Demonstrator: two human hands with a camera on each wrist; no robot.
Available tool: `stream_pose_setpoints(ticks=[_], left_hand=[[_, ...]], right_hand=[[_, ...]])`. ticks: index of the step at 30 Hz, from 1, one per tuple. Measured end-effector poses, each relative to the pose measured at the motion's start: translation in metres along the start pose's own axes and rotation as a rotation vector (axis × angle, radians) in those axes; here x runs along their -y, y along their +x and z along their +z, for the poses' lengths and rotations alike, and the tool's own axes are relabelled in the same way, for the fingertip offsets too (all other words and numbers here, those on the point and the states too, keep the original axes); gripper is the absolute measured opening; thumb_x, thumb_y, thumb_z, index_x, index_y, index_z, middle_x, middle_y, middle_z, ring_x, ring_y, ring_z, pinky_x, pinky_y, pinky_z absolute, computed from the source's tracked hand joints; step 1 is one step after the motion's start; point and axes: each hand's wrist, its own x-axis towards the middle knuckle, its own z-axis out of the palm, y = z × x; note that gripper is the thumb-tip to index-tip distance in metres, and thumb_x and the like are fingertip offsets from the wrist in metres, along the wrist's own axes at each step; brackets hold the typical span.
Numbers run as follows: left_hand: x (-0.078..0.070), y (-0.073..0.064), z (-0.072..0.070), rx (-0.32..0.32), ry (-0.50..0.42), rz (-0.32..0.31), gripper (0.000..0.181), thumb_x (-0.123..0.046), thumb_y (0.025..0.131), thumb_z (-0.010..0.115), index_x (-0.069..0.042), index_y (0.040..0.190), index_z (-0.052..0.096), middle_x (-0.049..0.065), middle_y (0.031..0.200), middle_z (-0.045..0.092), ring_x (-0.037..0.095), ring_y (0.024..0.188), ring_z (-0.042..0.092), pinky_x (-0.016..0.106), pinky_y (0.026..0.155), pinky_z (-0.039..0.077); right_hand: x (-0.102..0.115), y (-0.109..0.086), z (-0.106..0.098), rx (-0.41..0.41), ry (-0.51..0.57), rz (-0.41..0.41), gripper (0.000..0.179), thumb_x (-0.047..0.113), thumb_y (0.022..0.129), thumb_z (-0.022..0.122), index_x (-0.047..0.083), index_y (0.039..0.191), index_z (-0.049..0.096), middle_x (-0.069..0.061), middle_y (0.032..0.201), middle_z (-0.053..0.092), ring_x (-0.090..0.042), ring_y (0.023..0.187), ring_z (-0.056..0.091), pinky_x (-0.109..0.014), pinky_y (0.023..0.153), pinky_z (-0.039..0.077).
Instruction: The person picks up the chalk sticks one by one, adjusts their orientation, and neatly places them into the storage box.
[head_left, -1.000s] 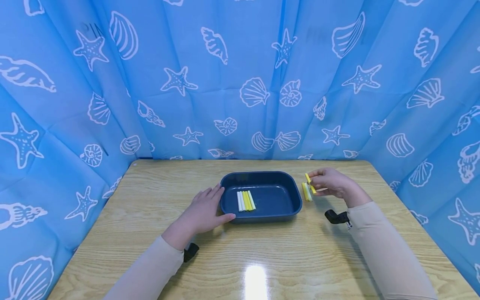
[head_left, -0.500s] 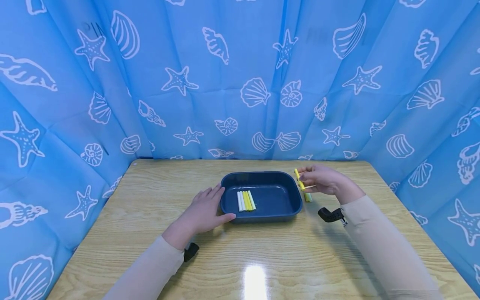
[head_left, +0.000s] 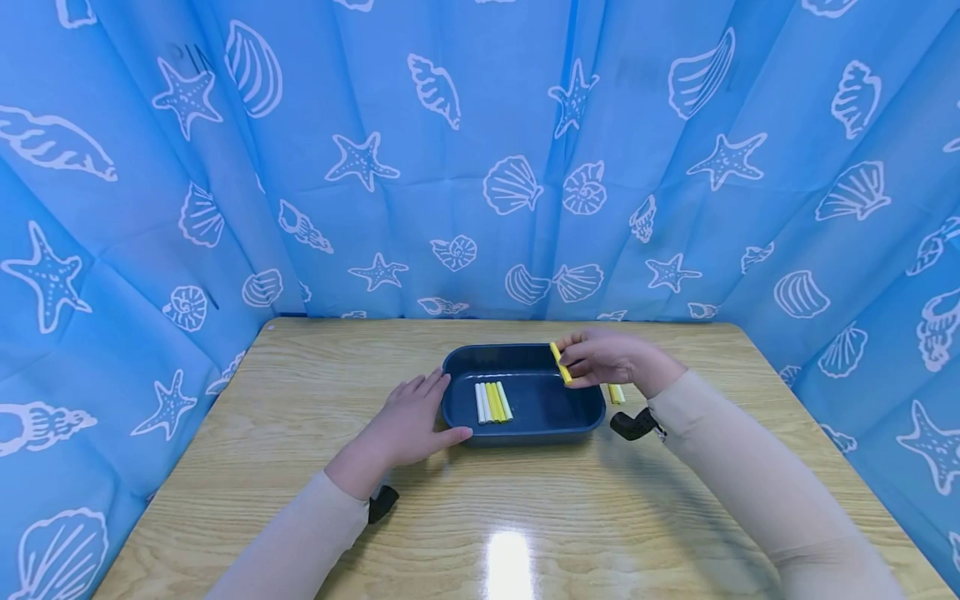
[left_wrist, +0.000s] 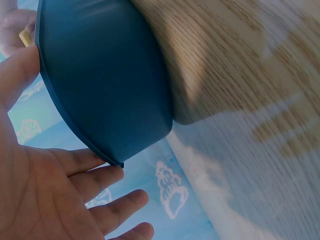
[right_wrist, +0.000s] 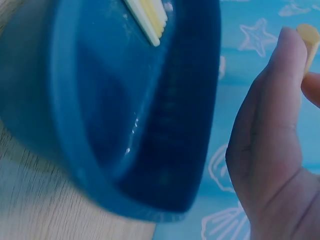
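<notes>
A dark blue basin (head_left: 532, 437) stands on the wooden table, with a row of white and yellow chalk sticks (head_left: 493, 402) lying side by side in its left part. My right hand (head_left: 609, 360) pinches a yellow chalk stick (head_left: 561, 363) above the basin's right side; in the right wrist view the round end of that chalk (right_wrist: 308, 36) shows past the thumb. At the basin's left end, my left hand (head_left: 401, 423) rests its thumb and spread fingertips on the rim, as the left wrist view shows beside the basin wall (left_wrist: 105, 80).
A few more yellow and white chalk sticks (head_left: 616, 394) lie on the table just right of the basin, partly hidden by my right hand. A blue curtain (head_left: 465, 208) with shell and starfish prints hangs behind and at both sides of the table (head_left: 420, 533).
My right hand has carried the yellow chalk left, from beside the chalk on the table to over the basin. The left hand has stayed at the rim.
</notes>
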Motion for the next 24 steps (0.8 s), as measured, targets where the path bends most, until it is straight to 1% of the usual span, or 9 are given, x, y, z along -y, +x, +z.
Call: stream_pose_setpoints(ticks=[2,6,9,11,13,15,18,22,24], left_hand=[[0.000,0.000,-0.001,0.001,0.001,-0.002,0.096,-0.065,0.091,0.060,-0.005,0.158,0.027,0.014,0.164,0.023,0.040,0.149,0.022,0.056,0.121,0.016],[-0.001,0.000,-0.001,0.005,0.000,-0.005,0.097,-0.065,0.091,0.060,-0.005,0.158,0.026,0.014,0.165,0.022,0.039,0.150,0.021,0.055,0.121,0.015],[-0.001,-0.001,-0.001,0.010,0.000,-0.006,0.097,-0.065,0.090,0.060,-0.005,0.159,0.026,0.013,0.165,0.021,0.039,0.150,0.020,0.055,0.121,0.015],[-0.001,-0.001,-0.001,0.012,0.003,-0.006,0.098,-0.066,0.090,0.060,-0.006,0.159,0.025,0.013,0.165,0.020,0.039,0.150,0.020,0.055,0.121,0.014],[-0.001,-0.001,0.000,0.015,0.003,-0.009,0.098,-0.066,0.090,0.059,-0.006,0.159,0.025,0.013,0.165,0.020,0.039,0.150,0.019,0.054,0.122,0.014],[-0.001,-0.001,0.000,0.014,0.004,-0.010,0.098,-0.066,0.090,0.059,-0.006,0.159,0.025,0.013,0.165,0.020,0.038,0.150,0.019,0.054,0.122,0.014],[-0.002,-0.001,-0.001,0.016,0.000,-0.012,0.097,-0.066,0.090,0.060,-0.006,0.159,0.026,0.013,0.165,0.021,0.039,0.150,0.020,0.054,0.122,0.014],[-0.003,-0.001,-0.003,0.018,-0.001,-0.013,0.097,-0.065,0.090,0.061,-0.005,0.158,0.027,0.014,0.165,0.022,0.039,0.150,0.020,0.055,0.121,0.015],[-0.003,-0.001,-0.003,0.019,0.003,-0.016,0.097,-0.066,0.090,0.060,-0.005,0.159,0.026,0.013,0.165,0.022,0.039,0.150,0.020,0.055,0.121,0.015]], right_hand=[[0.002,0.006,0.004,0.005,-0.008,0.020,0.024,0.001,0.099,0.051,0.004,0.120,0.043,-0.008,0.096,0.045,-0.018,0.083,0.050,-0.030,0.077,0.058],[0.005,0.017,0.012,-0.007,-0.024,0.057,0.022,0.001,0.097,0.054,0.006,0.117,0.045,-0.013,0.113,0.046,-0.026,0.106,0.051,-0.032,0.079,0.059],[0.007,0.024,0.016,-0.006,-0.025,0.077,0.020,-0.001,0.096,0.056,0.006,0.112,0.045,-0.013,0.111,0.047,-0.025,0.101,0.052,-0.032,0.078,0.059],[0.008,0.029,0.019,0.012,-0.042,0.084,0.019,-0.001,0.096,0.055,0.007,0.108,0.043,-0.011,0.103,0.047,-0.022,0.089,0.050,-0.030,0.077,0.059],[0.010,0.033,0.021,0.032,-0.063,0.089,0.017,-0.001,0.096,0.054,0.006,0.106,0.042,-0.010,0.098,0.047,-0.020,0.081,0.049,-0.030,0.075,0.059],[0.010,0.037,0.023,0.043,-0.077,0.101,0.017,-0.002,0.096,0.055,0.005,0.105,0.042,-0.011,0.096,0.048,-0.020,0.079,0.050,-0.030,0.074,0.059],[0.010,0.043,0.028,0.039,-0.097,0.138,0.021,-0.003,0.094,0.056,0.001,0.111,0.045,-0.013,0.096,0.050,-0.021,0.078,0.053,-0.031,0.073,0.060],[0.009,0.051,0.035,0.011,-0.143,0.190,0.036,-0.003,0.092,0.060,-0.002,0.125,0.046,-0.018,0.101,0.055,-0.023,0.081,0.058,-0.033,0.075,0.061],[0.008,0.055,0.038,-0.006,-0.174,0.213,0.040,-0.004,0.091,0.061,-0.002,0.128,0.046,-0.019,0.103,0.056,-0.024,0.083,0.060,-0.034,0.077,0.061]])
